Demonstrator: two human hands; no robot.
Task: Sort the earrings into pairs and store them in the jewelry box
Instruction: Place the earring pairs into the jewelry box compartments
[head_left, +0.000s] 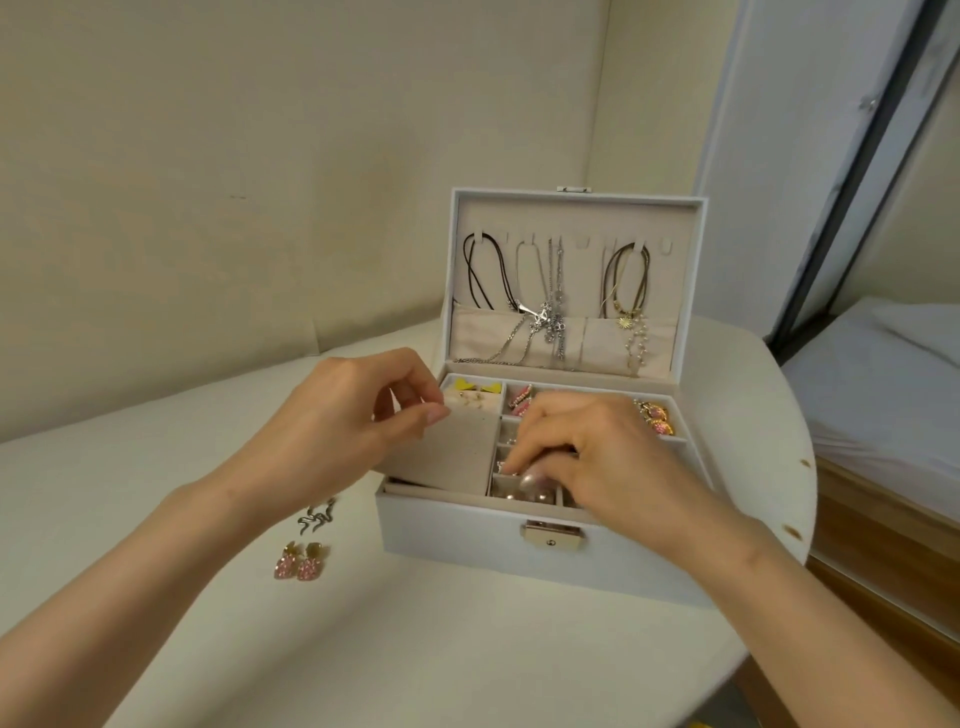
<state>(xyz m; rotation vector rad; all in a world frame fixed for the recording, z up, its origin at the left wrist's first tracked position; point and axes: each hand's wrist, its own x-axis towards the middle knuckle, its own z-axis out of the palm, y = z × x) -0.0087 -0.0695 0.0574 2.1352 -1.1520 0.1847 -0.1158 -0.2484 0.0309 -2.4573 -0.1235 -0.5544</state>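
The white jewelry box (457, 540) stands open on the table, its lid upright with necklaces (556, 301) hanging inside. My left hand (343, 421) hovers over the box's left side, thumb and fingers curled near the beige pad (447, 452); whether they pinch anything is hidden. My right hand (587, 447) reaches into the small middle compartments, its fingertips pinching a small silver earring (506, 467). Yellow earrings (475, 386), pink earrings (521, 400) and gold-pink earrings (655, 417) lie in the box's rear compartments. On the table left of the box lie a pink drop pair (300, 561) and a dark wavy pair (316, 518).
The white rounded table (363, 649) ends in a curved edge on the right. Beyond it a bed with white bedding (878, 384) stands on a wooden frame. A beige wall runs close behind the box.
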